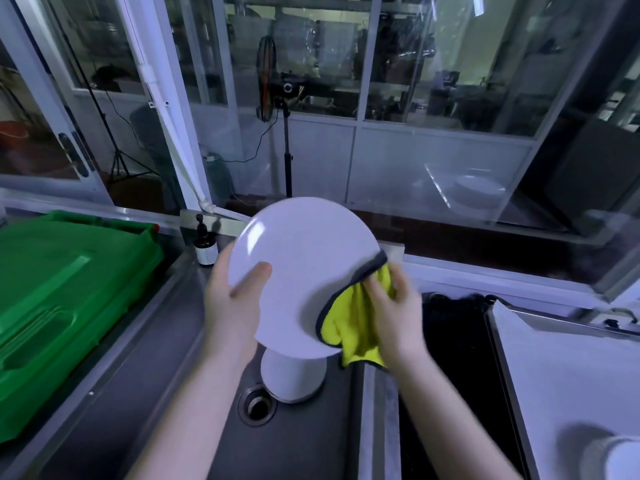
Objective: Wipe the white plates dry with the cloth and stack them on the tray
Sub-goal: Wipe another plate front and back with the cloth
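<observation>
White plate [304,271] held tilted over sink [156,410]: left hand [232,303] gripping left rim, thumb on face; right hand [391,306] clutching yellow cloth [353,327] against lower right edge. Stack of plates [292,379] beneath.

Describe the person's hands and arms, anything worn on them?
The left hand and right hand are bare: no gloves, no visible rings. Both forearms are bare as well, with no sleeves, watch or bracelet in view. Motion blur could hide small details.

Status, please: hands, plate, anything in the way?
Left hand grips white plate at rim. Right hand holds yellow cloth against it. Nothing seen blocking tray.
</observation>
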Action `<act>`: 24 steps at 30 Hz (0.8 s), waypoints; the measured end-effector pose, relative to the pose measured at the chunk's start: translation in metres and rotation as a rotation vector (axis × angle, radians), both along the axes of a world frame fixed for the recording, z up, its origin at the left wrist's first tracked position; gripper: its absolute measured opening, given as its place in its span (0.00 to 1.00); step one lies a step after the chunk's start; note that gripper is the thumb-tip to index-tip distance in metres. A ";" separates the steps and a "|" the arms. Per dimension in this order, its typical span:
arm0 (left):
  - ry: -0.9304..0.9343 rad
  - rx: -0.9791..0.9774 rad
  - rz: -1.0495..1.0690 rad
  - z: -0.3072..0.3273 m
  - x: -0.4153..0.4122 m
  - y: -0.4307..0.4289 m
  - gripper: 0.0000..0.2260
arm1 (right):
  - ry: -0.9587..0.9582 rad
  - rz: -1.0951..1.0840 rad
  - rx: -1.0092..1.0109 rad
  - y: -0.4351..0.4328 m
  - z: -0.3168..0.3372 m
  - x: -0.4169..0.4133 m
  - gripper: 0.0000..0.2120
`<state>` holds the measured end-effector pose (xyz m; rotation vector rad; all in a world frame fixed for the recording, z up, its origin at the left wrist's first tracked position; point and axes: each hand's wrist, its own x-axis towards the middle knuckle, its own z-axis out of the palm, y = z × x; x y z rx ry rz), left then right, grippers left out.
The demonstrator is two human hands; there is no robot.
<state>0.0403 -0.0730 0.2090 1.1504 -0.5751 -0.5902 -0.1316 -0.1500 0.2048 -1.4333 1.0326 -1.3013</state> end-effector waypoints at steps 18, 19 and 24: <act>0.078 0.073 0.021 -0.003 -0.015 0.000 0.20 | -0.168 -0.231 0.123 0.038 -0.001 0.020 0.09; 0.016 0.080 -0.026 -0.001 -0.008 0.002 0.20 | -0.131 -0.187 0.089 0.029 0.003 0.014 0.08; -0.461 0.208 -0.437 0.031 0.038 0.007 0.22 | 0.304 0.386 -0.225 -0.026 0.037 -0.016 0.13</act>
